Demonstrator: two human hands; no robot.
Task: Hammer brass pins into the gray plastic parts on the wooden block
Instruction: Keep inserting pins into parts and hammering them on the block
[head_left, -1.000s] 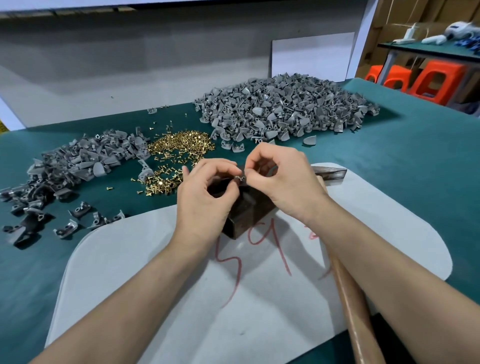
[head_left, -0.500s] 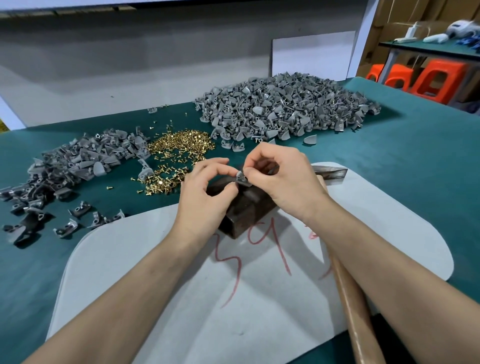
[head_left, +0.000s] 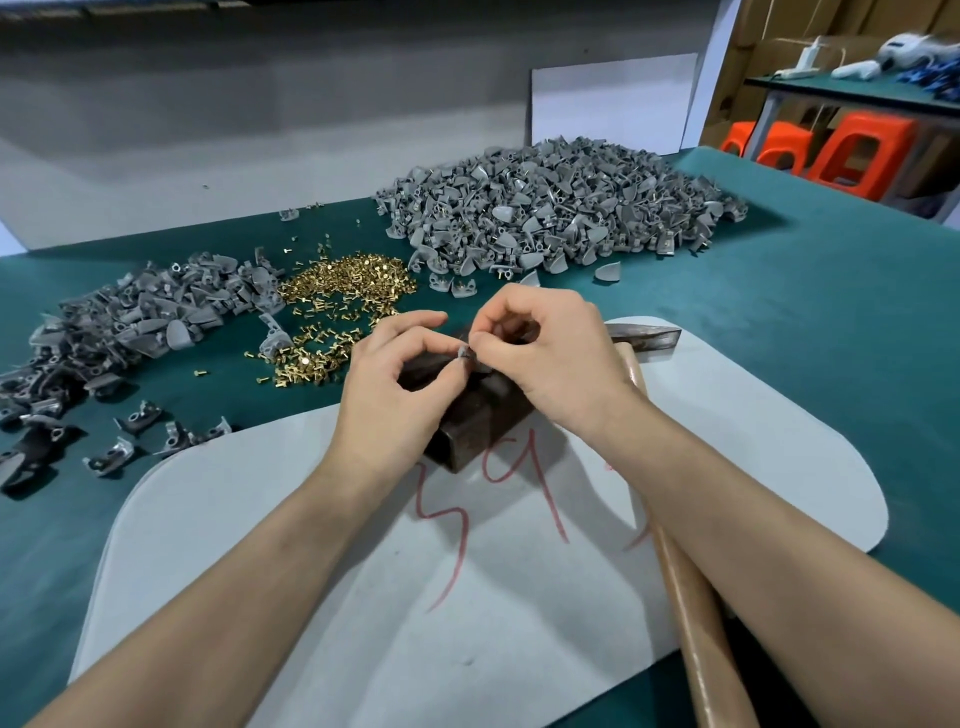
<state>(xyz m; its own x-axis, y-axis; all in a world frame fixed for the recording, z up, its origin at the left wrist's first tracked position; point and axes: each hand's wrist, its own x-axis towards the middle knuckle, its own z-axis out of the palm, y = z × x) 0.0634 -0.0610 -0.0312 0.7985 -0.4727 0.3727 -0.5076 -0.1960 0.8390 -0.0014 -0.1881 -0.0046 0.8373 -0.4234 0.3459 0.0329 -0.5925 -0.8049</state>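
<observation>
A green felt table (head_left: 805, 312) is covered, beneath the dark wooden block (head_left: 478, 421), by a white rounded mat (head_left: 311, 597). A large heap of gray plastic parts (head_left: 561, 208) is piled beyond the block. A wooden-handled hammer (head_left: 691, 613) is laid just right of the block, and a scatter of brass pins (head_left: 337, 312) lies to its left rear. Over the block's top, one small gray plastic part (head_left: 464, 354) is pinched between the curled fingers of the left hand (head_left: 389, 395) and right hand (head_left: 556, 358).

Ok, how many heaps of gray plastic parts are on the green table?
2. The large heap of gray plastic parts lies at the far side, right of the loose brass pins; the smaller heap lies at the left. A few strays lie scattered nearby.
</observation>
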